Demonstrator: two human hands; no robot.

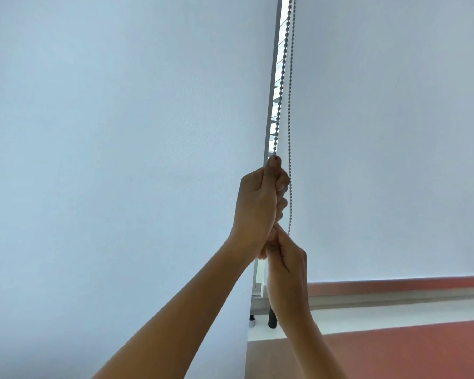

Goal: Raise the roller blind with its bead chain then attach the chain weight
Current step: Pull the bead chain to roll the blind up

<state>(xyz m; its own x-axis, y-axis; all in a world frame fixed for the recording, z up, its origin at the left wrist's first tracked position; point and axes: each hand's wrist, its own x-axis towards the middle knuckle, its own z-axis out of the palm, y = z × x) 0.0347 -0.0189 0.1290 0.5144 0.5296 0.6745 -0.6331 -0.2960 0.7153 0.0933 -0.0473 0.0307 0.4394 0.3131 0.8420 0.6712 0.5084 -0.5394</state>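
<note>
Head view is looking up at two pale blinds hanging side by side, with the bead chain [289, 138] running down the narrow gap between them as two strands. The left hand [260, 198] is sitting higher, its fingers curling round the left strand with the thumb pointing up. The right hand [286, 272] is sitting just below it, touching it, and is pinching the chain between thumb and fingertips where the right strand comes down. Both hands are clamping on the chain, close together.

The left blind [121, 132] is reaching down past the bottom of the frame. The right blind [394, 132] is ending at a reddish bottom bar [394, 284] that is hanging a little above the window sill [394, 314], so it is probably the one being raised, though I cannot tell for sure which blind the chain is working. Going by that low bar, the raising is only just getting started and most of the pull is left to do.

No weight is showing on the chain. A small dark object [272, 320] is standing on the sill near the right forearm; whether it is the weight I cannot tell. Attaching it is not yet done.
</note>
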